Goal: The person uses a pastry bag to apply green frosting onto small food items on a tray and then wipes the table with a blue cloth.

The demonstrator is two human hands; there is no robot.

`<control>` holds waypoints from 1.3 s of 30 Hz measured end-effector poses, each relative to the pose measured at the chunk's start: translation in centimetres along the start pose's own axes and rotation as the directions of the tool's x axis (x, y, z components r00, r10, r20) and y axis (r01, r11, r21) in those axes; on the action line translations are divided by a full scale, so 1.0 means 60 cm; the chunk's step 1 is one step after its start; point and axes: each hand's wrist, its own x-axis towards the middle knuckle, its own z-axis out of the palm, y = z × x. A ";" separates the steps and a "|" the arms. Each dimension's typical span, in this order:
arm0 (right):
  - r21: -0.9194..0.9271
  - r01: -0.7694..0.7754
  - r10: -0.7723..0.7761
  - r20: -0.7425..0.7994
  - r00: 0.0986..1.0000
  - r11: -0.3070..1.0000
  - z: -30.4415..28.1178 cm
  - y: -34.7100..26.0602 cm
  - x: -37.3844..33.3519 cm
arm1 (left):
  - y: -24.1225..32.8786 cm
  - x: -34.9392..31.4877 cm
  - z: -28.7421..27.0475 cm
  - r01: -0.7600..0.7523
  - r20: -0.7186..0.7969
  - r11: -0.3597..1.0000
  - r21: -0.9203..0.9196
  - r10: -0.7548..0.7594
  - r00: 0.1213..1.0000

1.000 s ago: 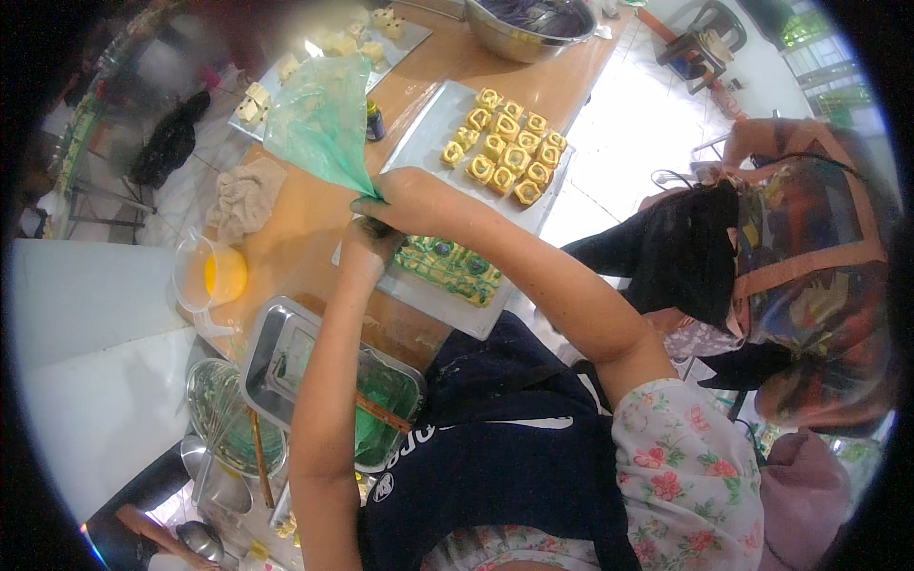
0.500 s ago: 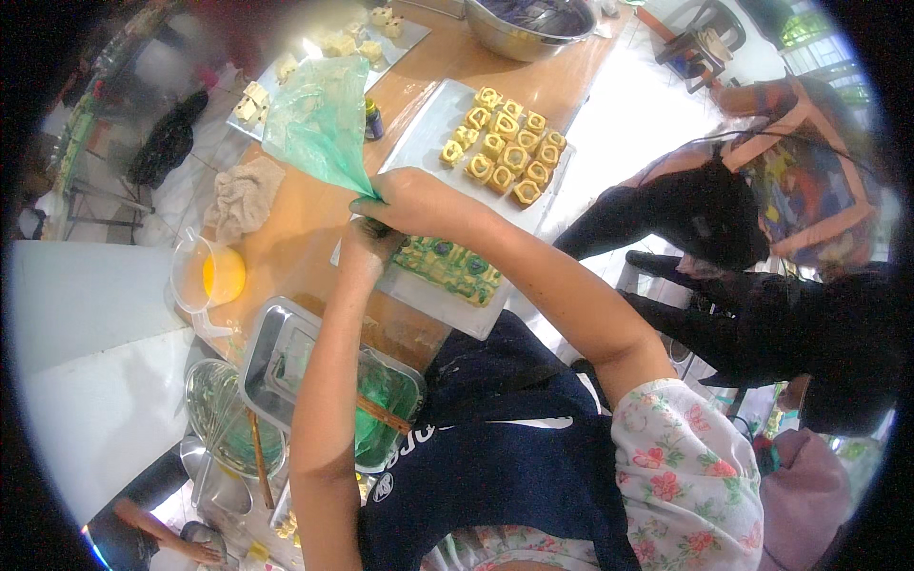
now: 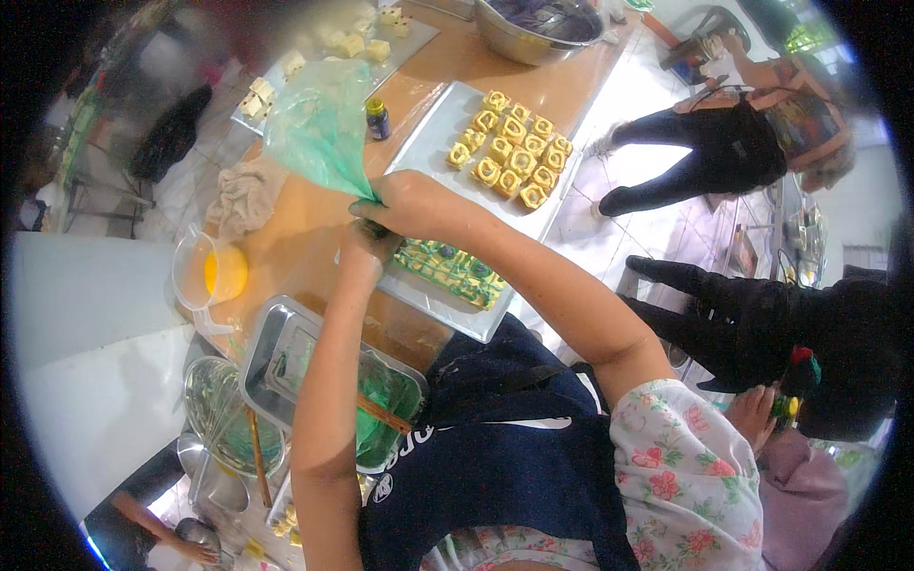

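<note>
A clear piping bag [image 3: 319, 124] with green inside flares out above my fists. My right hand [image 3: 409, 205] is closed round its twisted neck. Just below, my left hand [image 3: 369, 246] is wrapped round the bag's lower part, mostly hidden by the right hand and wrist. Under my hands, cakes [image 3: 449, 274] topped with green piped lines and dark dots sit on the near end of a white tray [image 3: 419, 147]. The bag's tip is out of sight. Farther along that tray stand several small square cakes [image 3: 514, 152] with yellow piped rings.
A small dark bottle [image 3: 378, 119] stands beside the tray. On the left are a cloth [image 3: 243, 195] and a jug of yellow liquid [image 3: 224, 276]. Near my left forearm are a metal pan [image 3: 276, 328] and a whisk bowl [image 3: 214, 385]. A steel bowl [image 3: 533, 43] stands far back. People stand at right.
My hands keep their grip on the piping bag, almost unmoved. The person at upper right has shifted away, and a hand holding something yellow and green has appeared at lower right.
</note>
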 end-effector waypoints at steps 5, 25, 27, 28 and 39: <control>0.002 0.024 -0.024 -0.022 0.999 1.000 -0.001 0.007 0.003 | 0.028 -0.003 0.014 -0.087 -0.095 0.946 0.314 0.122 0.988; -0.020 0.022 -0.023 -0.043 0.999 1.000 -0.001 -0.008 -0.005 | -0.035 0.023 0.010 -0.070 -0.041 0.989 -0.133 0.066 0.997; -0.020 0.009 -0.010 -0.055 0.998 1.000 0.000 -0.009 -0.008 | -0.038 0.019 0.010 -0.078 -0.047 0.977 -0.198 0.070 0.996; -0.021 -0.007 0.005 -0.067 0.998 1.000 -0.005 -0.001 -0.013 | -0.007 0.011 0.011 -0.120 -0.026 0.991 -0.058 0.118 0.993; -0.037 0.023 -0.028 -0.140 0.990 0.999 -0.052 -0.051 -0.053 | 0.149 -0.057 -0.034 -0.177 -0.046 0.928 0.327 0.203 0.978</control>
